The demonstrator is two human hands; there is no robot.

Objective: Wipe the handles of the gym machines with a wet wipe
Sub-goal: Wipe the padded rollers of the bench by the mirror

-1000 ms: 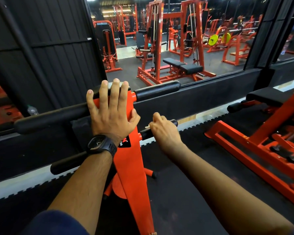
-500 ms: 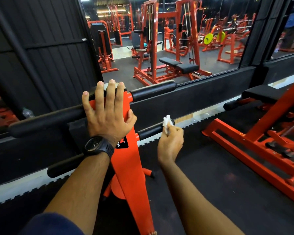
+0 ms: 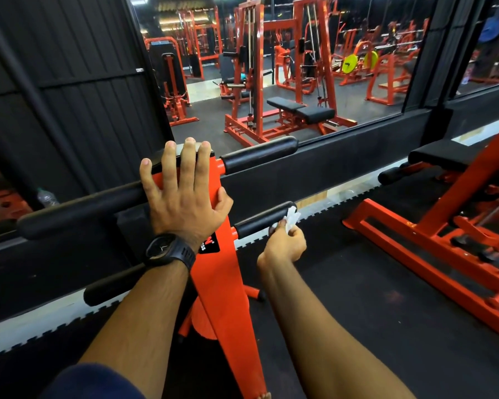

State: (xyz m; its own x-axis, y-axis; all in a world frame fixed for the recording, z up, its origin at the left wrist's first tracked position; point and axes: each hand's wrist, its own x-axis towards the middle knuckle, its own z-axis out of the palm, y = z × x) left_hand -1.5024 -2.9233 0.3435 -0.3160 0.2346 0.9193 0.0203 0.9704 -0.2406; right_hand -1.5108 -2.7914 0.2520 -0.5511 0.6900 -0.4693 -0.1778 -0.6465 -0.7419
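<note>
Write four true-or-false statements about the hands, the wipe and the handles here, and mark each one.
1. The right hand pinches a white wipe. True.
2. The black watch is on the right wrist. False: it is on the left wrist.
3. The wipe is at the outer end of the lower right handle. True.
4. The left hand grips that handle. False: it rests flat on top of the orange frame.

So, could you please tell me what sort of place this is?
A gym. Orange cable machines stand in the background, a padded bench sits by one, and yellow plates are loaded on a machine further back. The right hand pinches a wipe at a foam handle.
</note>
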